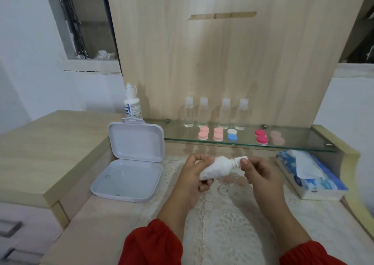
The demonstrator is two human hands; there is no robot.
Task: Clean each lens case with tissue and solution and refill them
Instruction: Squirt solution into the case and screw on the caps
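two hands meet over the lace cloth [226,220] on the tabletop [97,222], holding a small white solution bottle [217,168] tilted on its side between them. the left hand [194,175] has its fingers curled round the bottle's body, and the right hand [261,173] pinches the cap end [239,160] with thumb and fingertips. red sleeves [153,244] show at both wrists. to the left lies an open white plastic box [129,179], its lid [137,141] standing up behind it. on the glass shelf [293,143] behind the hands sit the lens cases: two pale pink ones [210,134] side by side, a white and blue one [232,135], a deep pink one [261,136] and a faint pinkish one [277,137] furthest right. four clear small bottles [215,113] stand in a row behind them, against the wooden panel [222,58]. a taller white bottle with a label [132,104] stands at the shelf's left end. a blue and white tissue pack [311,173] lies to the right of the hands, a tissue sticking up from it
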